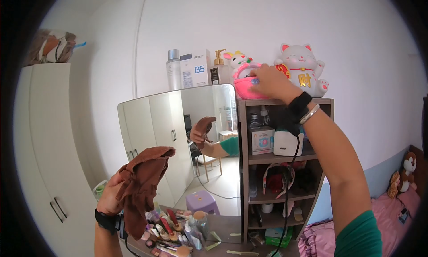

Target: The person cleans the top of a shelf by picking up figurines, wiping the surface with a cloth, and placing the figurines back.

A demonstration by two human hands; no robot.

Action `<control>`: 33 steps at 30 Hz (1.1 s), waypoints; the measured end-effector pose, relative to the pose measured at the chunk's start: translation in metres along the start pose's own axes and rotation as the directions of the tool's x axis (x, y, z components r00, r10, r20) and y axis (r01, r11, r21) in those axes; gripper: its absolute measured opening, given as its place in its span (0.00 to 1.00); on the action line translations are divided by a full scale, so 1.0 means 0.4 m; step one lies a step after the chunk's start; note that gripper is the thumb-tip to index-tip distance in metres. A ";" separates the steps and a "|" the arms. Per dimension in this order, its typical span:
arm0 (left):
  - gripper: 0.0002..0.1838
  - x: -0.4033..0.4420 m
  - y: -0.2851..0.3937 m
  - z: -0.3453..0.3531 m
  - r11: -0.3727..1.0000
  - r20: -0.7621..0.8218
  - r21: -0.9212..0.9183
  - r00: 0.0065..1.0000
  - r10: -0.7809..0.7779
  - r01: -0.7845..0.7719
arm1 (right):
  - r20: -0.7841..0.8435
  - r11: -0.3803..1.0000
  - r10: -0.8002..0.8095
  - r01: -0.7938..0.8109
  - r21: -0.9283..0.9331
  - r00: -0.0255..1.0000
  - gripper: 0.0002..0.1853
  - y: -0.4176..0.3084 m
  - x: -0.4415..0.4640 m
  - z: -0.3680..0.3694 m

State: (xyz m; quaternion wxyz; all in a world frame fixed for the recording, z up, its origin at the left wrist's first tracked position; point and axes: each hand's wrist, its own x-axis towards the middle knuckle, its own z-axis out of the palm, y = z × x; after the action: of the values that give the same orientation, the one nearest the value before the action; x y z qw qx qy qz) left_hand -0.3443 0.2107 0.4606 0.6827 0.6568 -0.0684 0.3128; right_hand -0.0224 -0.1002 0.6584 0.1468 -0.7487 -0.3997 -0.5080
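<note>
A crumpled brown cloth is gripped in my left hand, held up in front of the mirror. My right hand reaches to the top of the shelf unit, its fingers closed at the handle of a small pink basket. The hand covers part of the basket. Just behind the basket stands a white and pink animal figurine. To the right of my right hand is a white lucky cat figurine.
A silver-capped bottle, a B5 box and a gold pump bottle line up left of the basket. Many cosmetics crowd the dresser below. A black cable hangs before the shelves. A bed lies right.
</note>
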 end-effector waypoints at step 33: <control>0.38 0.051 -0.086 0.030 0.999 0.187 0.032 0.981 -0.042 0.037 | 0.133 0.992 -0.050 0.064 -0.108 0.990 0.15 0.217 0.234 0.071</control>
State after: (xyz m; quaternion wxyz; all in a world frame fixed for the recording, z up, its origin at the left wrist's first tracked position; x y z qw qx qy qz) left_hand -0.3067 0.2084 0.4431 0.6700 0.6941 -0.1151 0.2370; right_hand 0.0762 -0.0957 0.7445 0.0635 -0.7755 -0.4005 -0.4839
